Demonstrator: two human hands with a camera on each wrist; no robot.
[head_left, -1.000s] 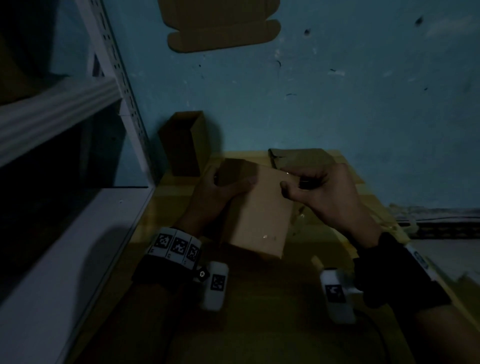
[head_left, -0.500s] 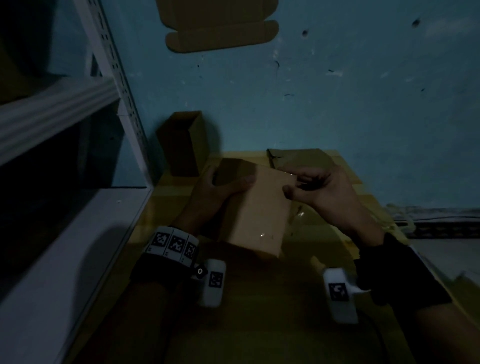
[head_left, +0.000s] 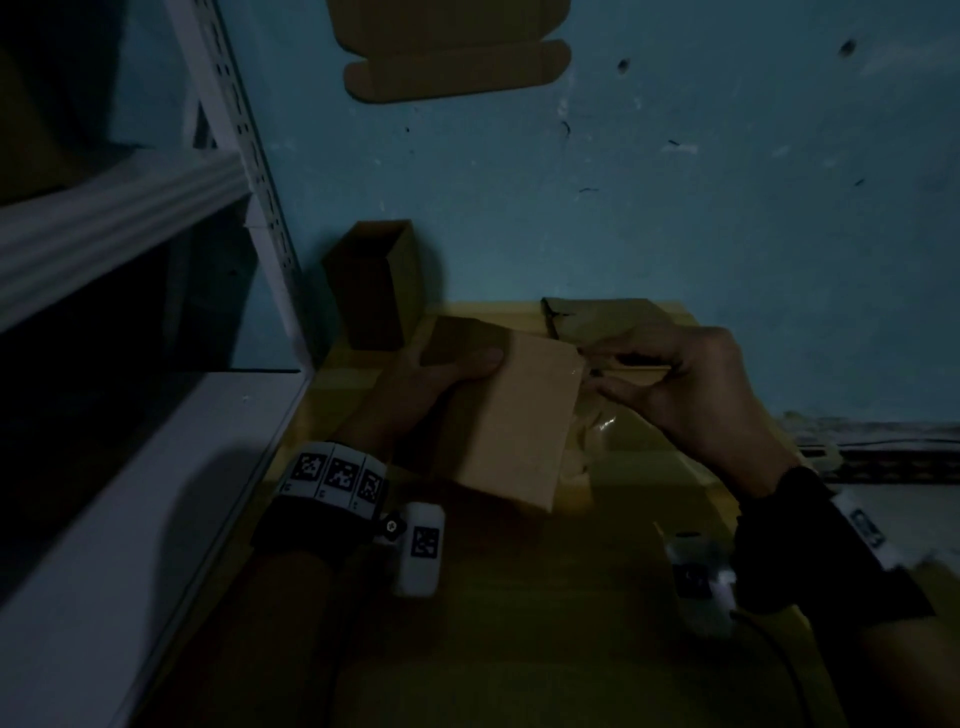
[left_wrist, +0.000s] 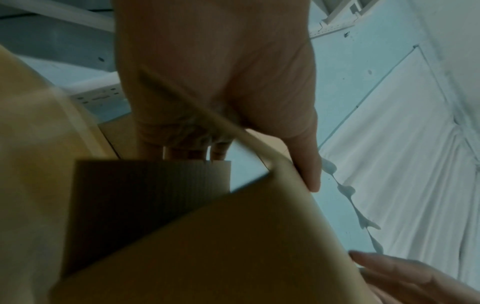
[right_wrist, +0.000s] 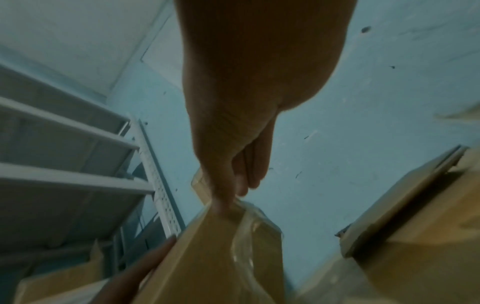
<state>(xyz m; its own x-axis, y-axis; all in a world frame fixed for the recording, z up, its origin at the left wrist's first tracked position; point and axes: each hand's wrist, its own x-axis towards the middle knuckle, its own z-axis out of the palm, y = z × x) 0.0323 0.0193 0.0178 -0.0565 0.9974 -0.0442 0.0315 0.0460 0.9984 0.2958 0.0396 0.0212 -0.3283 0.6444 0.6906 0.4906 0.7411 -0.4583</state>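
A plain cardboard box (head_left: 514, 415) is held tilted above the yellow table (head_left: 519, 597). My left hand (head_left: 457, 366) grips its upper left end, thumb on the top face and fingers behind. In the left wrist view the left hand (left_wrist: 259, 156) clasps the box (left_wrist: 221, 246) by its edge. My right hand (head_left: 597, 376) pinches a strip of clear tape (head_left: 602, 423) at the box's upper right corner. The tape hangs crumpled down the right side. The right wrist view shows the right hand (right_wrist: 228, 201) pinching the clear tape (right_wrist: 244, 236) against the box (right_wrist: 207, 263).
A tall open cardboard box (head_left: 374, 286) stands at the back left by the blue wall. Flat cardboard pieces (head_left: 602, 312) lie behind my hands. A white metal shelf unit (head_left: 130, 223) lines the left side. A flat cardboard cut-out (head_left: 452, 57) hangs on the wall.
My right hand has shifted slightly to the right at the box's corner, still pinching the tape. The left hand and the box have barely moved.
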